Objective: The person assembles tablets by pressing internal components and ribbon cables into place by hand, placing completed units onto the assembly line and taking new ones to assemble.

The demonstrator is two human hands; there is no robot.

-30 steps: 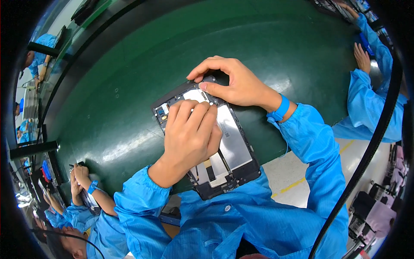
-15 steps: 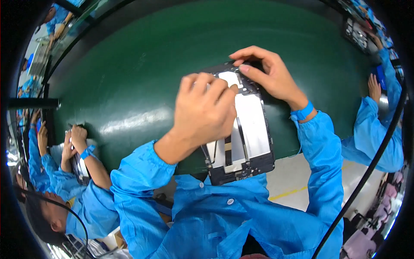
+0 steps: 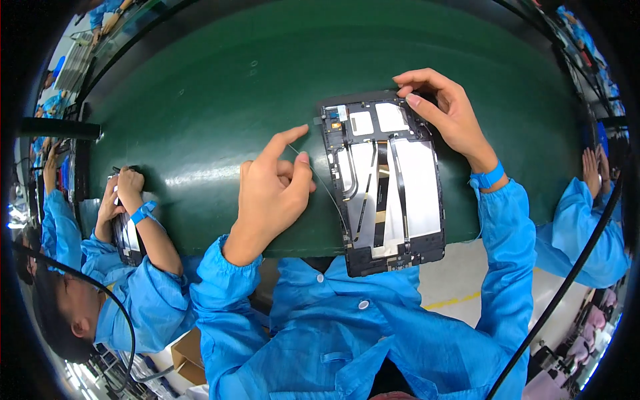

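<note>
The open tablet, its insides showing, is over the green table, at three o'clock from the middle. The right hand pinches its top corner at one o'clock. The left hand is at nine o'clock of it, pointer and thumb apart. A thin wire runs there; I cannot tell if that hand grips it.

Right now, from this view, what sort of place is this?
Probably an electronics assembly or repair workshop: your right hand touches an opened, tablet-like device at a green bench, and a co-worker in similar blue workwear is on your left.
</note>
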